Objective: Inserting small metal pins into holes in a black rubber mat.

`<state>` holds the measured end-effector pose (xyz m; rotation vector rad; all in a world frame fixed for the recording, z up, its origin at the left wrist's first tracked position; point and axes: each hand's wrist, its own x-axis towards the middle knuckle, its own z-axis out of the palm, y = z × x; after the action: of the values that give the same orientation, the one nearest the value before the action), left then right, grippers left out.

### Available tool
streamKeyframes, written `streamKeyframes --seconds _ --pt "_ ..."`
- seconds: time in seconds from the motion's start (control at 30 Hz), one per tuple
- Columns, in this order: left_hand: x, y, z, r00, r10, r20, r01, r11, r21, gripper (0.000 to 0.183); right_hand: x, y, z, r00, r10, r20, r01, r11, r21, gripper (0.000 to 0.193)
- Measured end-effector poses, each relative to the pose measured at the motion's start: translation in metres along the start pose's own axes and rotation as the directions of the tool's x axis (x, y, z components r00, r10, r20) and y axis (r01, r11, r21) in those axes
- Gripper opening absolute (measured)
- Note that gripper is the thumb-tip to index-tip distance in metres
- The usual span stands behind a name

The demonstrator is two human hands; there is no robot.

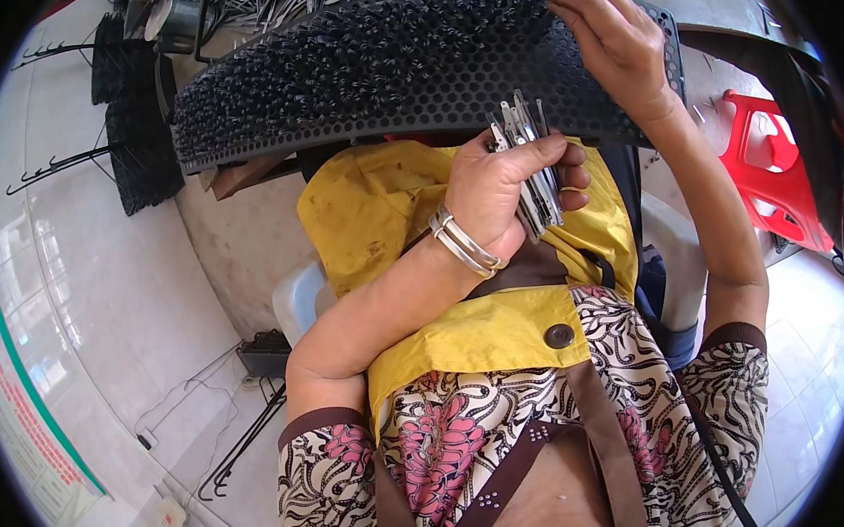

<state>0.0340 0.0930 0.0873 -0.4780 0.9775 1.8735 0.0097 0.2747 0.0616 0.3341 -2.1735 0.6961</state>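
My left hand [504, 186], with metal bangles on its wrist, is closed around a bundle of thin silver metal strips [539, 194] in front of my waist. Their upper ends stick out above the thumb. At the right end of a black perforated board [451, 107], my right hand [616, 44] is bent down with its fingertips pinched at the surface. Anything between those fingertips is hidden or too small to make out. Many small dark pieces [332, 61] stand packed in the board's holes, thickest at the left and along the far side.
Beyond the board lies a heap of loose metal strips [280, 0] beside a metal can [170, 18]. A red plastic stool [774, 169] stands at the right. Black racks with hooked rods [140, 155] are by the left wall. A yellow apron [370, 204] covers my lap.
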Motion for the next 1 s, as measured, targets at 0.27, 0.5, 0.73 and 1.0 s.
streamKeyframes --seconds 0.27,0.5,0.73,1.0 --pt "0.001 0.0 -0.004 0.999 -0.008 0.04 0.007 1.0 0.02 0.012 -0.007 0.0 -0.001 0.99 -0.059 0.127 0.067 0.996 -0.061 0.018" --pt "0.002 0.002 -0.003 0.999 -0.024 0.047 0.02 0.997 0.072 0.014 -0.013 -0.025 -0.009 0.976 0.183 0.119 -0.172 0.98 -0.095 0.017" --pt "0.001 0.002 -0.005 0.991 -0.025 0.131 0.008 0.992 0.128 0.014 -0.016 -0.055 -0.026 0.584 0.569 0.579 -0.81 0.45 0.375 0.009" --pt "0.003 0.0 -0.015 0.999 -0.025 0.044 0.021 0.996 0.088 0.015 -0.008 -0.033 -0.016 0.751 0.649 0.125 -0.646 0.682 0.343 0.011"
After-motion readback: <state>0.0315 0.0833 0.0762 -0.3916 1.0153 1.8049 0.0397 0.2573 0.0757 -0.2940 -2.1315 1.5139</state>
